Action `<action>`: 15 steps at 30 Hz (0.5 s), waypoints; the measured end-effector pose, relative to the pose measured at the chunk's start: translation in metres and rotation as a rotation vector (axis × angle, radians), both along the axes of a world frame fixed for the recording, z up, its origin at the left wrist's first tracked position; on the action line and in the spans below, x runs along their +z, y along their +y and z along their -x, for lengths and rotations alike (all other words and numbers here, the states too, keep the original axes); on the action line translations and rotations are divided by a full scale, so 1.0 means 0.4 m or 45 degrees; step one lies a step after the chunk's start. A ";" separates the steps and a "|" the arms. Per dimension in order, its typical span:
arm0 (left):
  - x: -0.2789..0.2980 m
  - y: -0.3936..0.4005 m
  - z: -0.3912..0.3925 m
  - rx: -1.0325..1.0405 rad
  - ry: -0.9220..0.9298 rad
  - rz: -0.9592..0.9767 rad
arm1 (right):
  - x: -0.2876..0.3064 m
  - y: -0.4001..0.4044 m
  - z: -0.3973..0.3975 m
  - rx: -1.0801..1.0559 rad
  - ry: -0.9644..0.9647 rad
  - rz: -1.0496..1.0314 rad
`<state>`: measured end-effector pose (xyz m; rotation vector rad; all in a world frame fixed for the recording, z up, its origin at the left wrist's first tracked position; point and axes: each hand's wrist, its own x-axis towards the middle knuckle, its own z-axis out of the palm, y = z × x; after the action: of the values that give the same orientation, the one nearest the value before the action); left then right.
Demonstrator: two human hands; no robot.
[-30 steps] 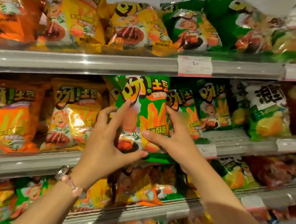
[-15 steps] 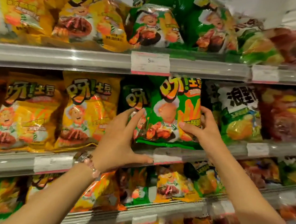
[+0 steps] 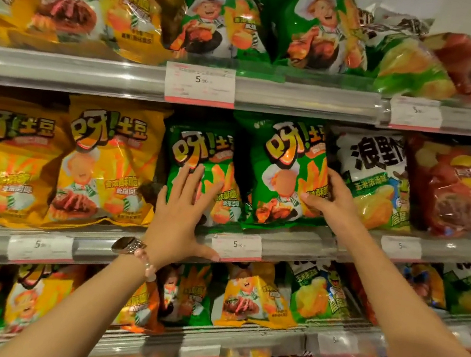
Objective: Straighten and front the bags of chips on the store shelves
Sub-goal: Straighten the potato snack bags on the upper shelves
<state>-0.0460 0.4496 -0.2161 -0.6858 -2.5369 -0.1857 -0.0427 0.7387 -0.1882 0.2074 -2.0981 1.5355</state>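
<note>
Fingers of the right hand (image 3: 327, 203) grip the front green bag (image 3: 287, 171); at nine o'clock, left hand (image 3: 180, 216) rests flat, released, on another green bag (image 3: 201, 154).

White price tag (image 3: 200, 85) reading 5, wristwatch (image 3: 128, 245), pink bead bracelet (image 3: 148, 264)

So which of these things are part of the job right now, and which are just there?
In the job:
left hand flat on one green bag
right hand gripping the taller green bag

Just there:
yellow bags
red bag
price tags
</note>
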 end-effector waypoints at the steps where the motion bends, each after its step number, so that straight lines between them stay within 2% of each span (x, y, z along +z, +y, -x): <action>1: -0.001 0.000 -0.001 0.004 0.001 0.001 | -0.002 0.000 0.007 0.021 -0.006 -0.003; 8: -0.004 -0.001 -0.003 0.025 -0.007 0.015 | -0.024 0.003 0.028 0.081 0.008 -0.064; 15: -0.010 -0.001 -0.001 0.024 0.005 -0.017 | -0.077 -0.007 0.031 -0.075 0.190 -0.110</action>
<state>-0.0456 0.4494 -0.2200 -0.6567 -2.5353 -0.1945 -0.0552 0.7359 -0.2192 0.2800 -2.0362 1.3542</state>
